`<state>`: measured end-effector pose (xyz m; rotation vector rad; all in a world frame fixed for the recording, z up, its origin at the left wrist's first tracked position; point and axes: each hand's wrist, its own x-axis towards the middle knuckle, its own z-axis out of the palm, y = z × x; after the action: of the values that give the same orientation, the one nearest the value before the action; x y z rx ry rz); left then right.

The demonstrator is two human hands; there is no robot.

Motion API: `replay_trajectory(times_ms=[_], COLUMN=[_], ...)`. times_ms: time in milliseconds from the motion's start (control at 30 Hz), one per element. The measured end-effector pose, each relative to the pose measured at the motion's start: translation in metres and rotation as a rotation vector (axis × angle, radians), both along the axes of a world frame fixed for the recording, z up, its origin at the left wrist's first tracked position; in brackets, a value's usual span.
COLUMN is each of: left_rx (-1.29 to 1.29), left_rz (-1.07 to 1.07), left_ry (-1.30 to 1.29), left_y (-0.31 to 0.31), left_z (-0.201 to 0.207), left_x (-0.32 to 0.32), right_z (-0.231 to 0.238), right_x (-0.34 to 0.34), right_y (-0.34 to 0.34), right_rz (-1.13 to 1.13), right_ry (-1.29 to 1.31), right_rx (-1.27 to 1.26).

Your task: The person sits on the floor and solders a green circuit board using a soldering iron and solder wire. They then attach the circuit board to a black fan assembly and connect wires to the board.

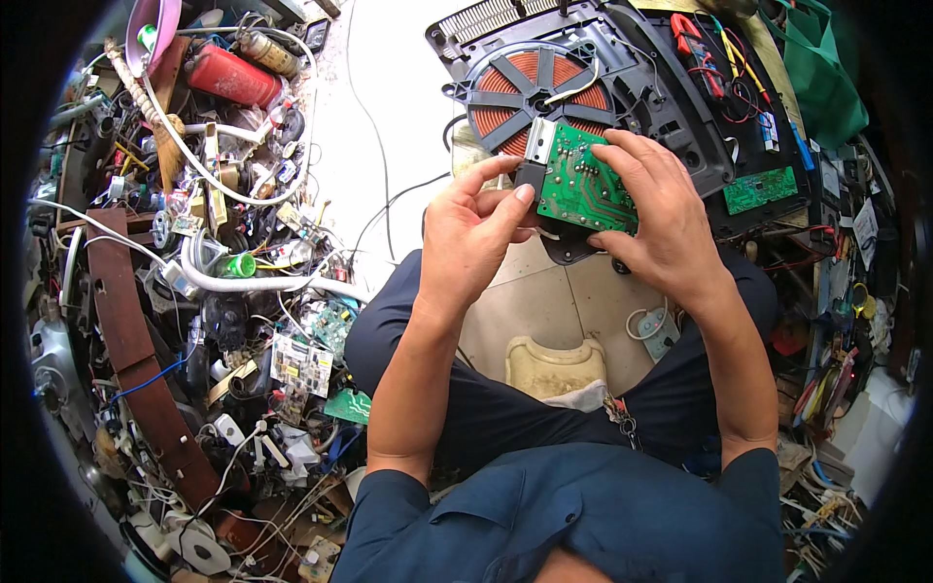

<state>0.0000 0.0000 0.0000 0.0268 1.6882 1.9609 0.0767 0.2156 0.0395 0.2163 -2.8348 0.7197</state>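
Note:
A green circuit board is held up between both hands, its soldered side toward me. A silver metal heat sink and a dark block sit along its left edge. My left hand pinches that dark block between thumb and fingers. On the other side, my right hand grips the board's right edge, fingers on the far edge and thumb on the near one. Just beyond the board lies an opened induction cooker's black housing, with its round copper coil exposed and a pale wire across it.
At the right lie a red clamp meter with leads, a second green board and a green bag. Scrap electronics heap up on the left, with a red cylinder and a brown plank. A cream stool shows between my legs.

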Motion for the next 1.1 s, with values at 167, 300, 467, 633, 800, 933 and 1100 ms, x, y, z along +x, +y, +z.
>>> replay_trajectory(times_ms=[167,300,467,633,800,933,1100], left_rx=[0.009,-0.018,-0.038,-0.032,-0.021,0.024,0.036], left_rz=[0.016,0.011,-0.027,-0.028,-0.025,0.006,0.026], left_ry=[0.022,0.039,0.044,0.038,0.024,0.007,-0.003], left_y=[0.001,0.0,0.0,0.0,0.001,0.003,0.005], left_z=[-0.001,-0.002,-0.001,-0.001,-0.001,0.001,0.001], left_x=[-0.001,-0.002,-0.002,-0.003,-0.003,-0.002,-0.001], right_z=[-0.002,-0.002,-0.001,0.001,-0.006,-0.014,-0.01], right_x=[-0.001,-0.001,-0.002,-0.003,-0.017,-0.038,-0.045], right_y=[0.002,0.001,0.002,0.004,0.001,-0.013,-0.023], right_rz=[0.015,0.026,0.052,0.04,-0.011,-0.045,-0.083], right_ry=[0.006,0.017,0.024,0.0,0.09,0.192,0.178], right_rx=[-0.002,-0.002,0.021,-0.042,-0.09,-0.119,-0.111])
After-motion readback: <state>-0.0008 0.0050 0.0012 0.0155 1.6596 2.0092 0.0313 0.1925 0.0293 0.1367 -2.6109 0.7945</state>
